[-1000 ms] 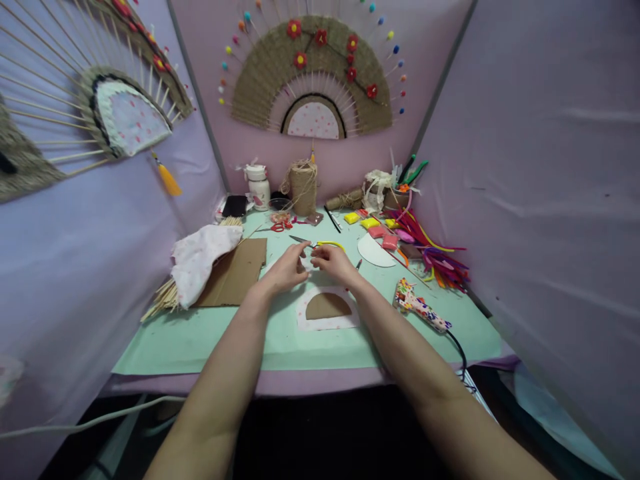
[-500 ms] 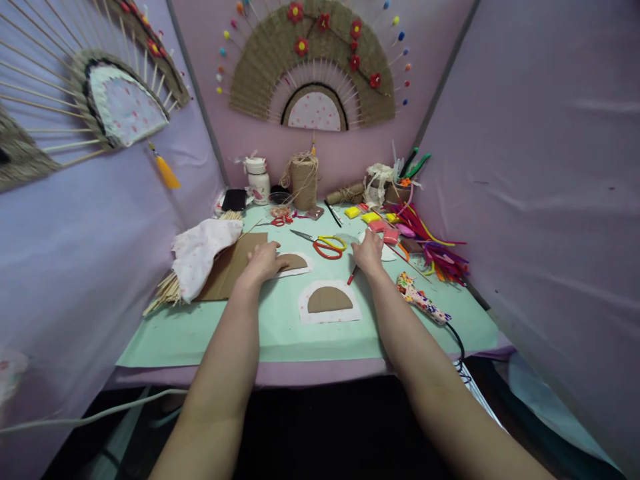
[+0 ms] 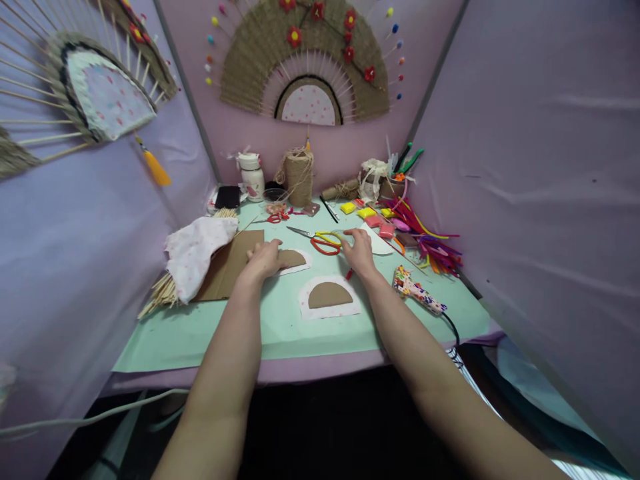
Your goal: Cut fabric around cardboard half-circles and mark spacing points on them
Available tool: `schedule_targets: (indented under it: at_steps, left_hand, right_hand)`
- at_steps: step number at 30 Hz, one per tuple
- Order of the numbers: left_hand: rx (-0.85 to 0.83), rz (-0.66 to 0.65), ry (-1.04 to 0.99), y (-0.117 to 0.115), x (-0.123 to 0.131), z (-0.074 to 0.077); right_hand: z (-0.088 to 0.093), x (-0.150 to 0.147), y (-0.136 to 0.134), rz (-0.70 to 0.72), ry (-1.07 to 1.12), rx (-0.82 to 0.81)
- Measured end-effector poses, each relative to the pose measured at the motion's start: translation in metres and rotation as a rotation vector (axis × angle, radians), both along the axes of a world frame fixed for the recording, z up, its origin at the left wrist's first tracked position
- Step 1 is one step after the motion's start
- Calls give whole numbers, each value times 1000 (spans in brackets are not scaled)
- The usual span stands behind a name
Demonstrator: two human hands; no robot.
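Note:
My left hand lies at the left end of a brown cardboard half-circle on white dotted cloth; its fingers are spread and the thumb touches the cardboard. My right hand hovers low beside the handles of the scissors, which have one yellow and one red loop. Its fingers are apart and bent down, with nothing visible in them. Partly under this hand is a red-ended pencil. A white half-round piece lies just right of it. Nearer me, a second cardboard half-circle rests on a cut cloth piece.
A glue gun with a black cord lies at right, below colourful pipe cleaners. At left, dotted cloth covers sticks and a cardboard sheet. A twine spool and a white bottle stand at the back.
My right hand has shifted left, off the white half-round piece and toward the scissors' handles. My left hand stays at the cardboard half-circle. The view has moved slightly.

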State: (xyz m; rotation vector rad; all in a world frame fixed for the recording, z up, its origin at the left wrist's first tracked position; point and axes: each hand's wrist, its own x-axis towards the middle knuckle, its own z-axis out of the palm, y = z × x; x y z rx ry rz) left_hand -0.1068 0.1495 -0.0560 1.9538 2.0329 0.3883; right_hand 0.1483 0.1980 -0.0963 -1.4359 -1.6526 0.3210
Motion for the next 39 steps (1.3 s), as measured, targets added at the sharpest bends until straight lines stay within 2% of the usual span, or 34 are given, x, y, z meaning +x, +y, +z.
schedule_targets:
  at_steps: [5, 10, 12, 14, 16, 18, 22, 24, 26, 29, 33, 39]
  left_hand:
    - [53, -42, -133, -3, 2, 1]
    - [124, -78, -305, -6, 8, 11]
    - [178, -67, -459, -8, 15, 15]
    - [237, -53, -728, -9, 24, 17]
    - [254, -44, -945, -10, 33, 15]
    - [243, -35, -1072, -11, 41, 12]
    - [120, -21, -1276, -13, 47, 11]
    - [-63, -64, -1414, -16, 44, 16]
    - [-282, -160, -1530, -18, 39, 20]
    - [-444, -201, -1563, -19, 35, 20]
    - [-390, -108, -1450, -15, 39, 10]
    - [-364, -114, -1439, -12, 41, 3]
  right_hand:
    - [4, -7, -5, 98, 112, -9]
    - [11, -20, -15, 301, 313, -113]
    - [15, -25, -18, 405, 422, -186]
    - [18, -27, -21, 505, 531, -259]
    - [21, -29, -25, 583, 625, -320]
    - [25, -30, -28, 632, 712, -363]
    - [30, -31, -34, 641, 886, -401]
    - [33, -29, -34, 637, 925, -413]
    - [35, -27, -34, 641, 929, -430]
    - [34, -25, -33, 629, 884, -449]
    - [29, -26, -33, 587, 796, -420]
    - [27, -25, -32, 534, 720, -328]
